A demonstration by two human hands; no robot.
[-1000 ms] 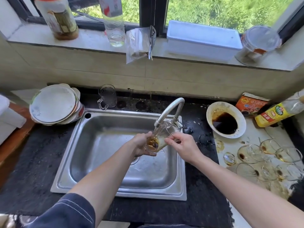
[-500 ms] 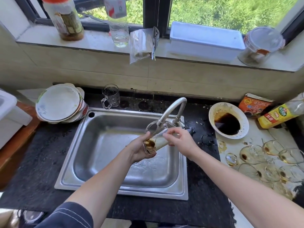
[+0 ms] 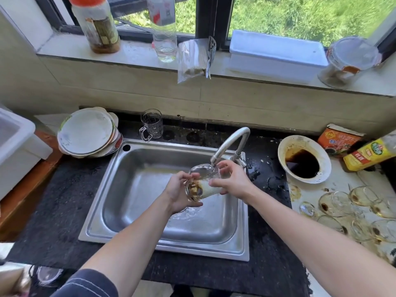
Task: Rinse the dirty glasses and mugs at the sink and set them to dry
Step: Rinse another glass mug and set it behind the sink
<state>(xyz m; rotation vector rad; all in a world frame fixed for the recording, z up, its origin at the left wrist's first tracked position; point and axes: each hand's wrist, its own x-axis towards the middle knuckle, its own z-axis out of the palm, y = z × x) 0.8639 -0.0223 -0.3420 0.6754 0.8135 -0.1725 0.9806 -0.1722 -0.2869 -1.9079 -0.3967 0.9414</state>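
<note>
Glass (image 3: 202,183) now tipped lower under faucet (image 3: 230,144), both hands.

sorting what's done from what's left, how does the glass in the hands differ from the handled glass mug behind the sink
The clear tumbler glass is held tilted over the steel sink by the left hand and right hand; the clear handled glass mug stands upright and untouched on the dark counter. The tumbler shows brown residue at its base; the mug looks clean. Only the mug has a handle. Both are transparent glass.

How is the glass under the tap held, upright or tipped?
Tipped: the glass lies nearly sideways between left hand and right hand, brown residue at its base.
</note>
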